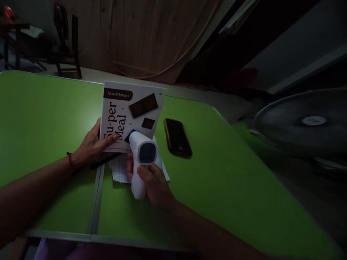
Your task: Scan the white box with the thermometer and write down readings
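My left hand (92, 146) grips the left side of a white box (141, 88) marked NutriMotion Su-per Meal, thumb across its front and fingers behind. The box stands tilted above the table with its printed face toward me. A white infrared thermometer (138, 184) is wrapped in my right hand (154, 180), its dark screen facing me. Its blue-rimmed front end points at the lower right of the box; whether they touch I cannot tell. Beneath the box lie white printed papers (120, 173) and a dark pen-like stick (104, 160), both partly hidden.
A smartphone (178, 138) in a brown case lies on the green table (48, 108), right of the box. A metal seam splits the tabletop. At the right stands a large round fan (292, 119). A dark chair (67, 54) is beyond the far edge.
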{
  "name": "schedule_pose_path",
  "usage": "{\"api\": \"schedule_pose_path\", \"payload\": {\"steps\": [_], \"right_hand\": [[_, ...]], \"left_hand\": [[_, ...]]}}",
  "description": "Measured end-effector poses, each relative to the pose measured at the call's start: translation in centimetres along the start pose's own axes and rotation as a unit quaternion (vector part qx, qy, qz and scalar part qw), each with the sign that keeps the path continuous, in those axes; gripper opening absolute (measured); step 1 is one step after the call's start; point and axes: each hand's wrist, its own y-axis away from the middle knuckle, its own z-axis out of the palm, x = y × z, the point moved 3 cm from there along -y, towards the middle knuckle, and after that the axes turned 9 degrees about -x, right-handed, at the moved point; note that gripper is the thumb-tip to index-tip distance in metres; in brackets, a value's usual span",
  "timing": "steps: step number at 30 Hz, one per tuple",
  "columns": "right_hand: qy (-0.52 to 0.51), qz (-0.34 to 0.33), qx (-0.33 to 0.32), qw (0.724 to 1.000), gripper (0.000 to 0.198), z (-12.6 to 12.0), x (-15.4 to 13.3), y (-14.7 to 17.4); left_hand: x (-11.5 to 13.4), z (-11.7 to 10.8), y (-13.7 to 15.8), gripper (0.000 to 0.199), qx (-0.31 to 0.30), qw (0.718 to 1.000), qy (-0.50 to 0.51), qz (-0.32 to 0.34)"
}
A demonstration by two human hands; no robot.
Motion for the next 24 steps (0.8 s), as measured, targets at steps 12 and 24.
{"api": "schedule_pose_path", "payload": {"steps": [12,24], "right_hand": [[-0.010,-0.016,0.013,1.000,0.044,0.21,-0.16,0.10],[0.009,-0.006,0.028,1.000,0.047,0.19,-0.60,0.16]], "left_hand": [[-0.08,-0.10,0.09,0.049,-0.005,1.000,-0.005,-0.011],[0.11,-0.14,0.06,0.049,-0.002,1.000,-0.006,-0.017]]}}
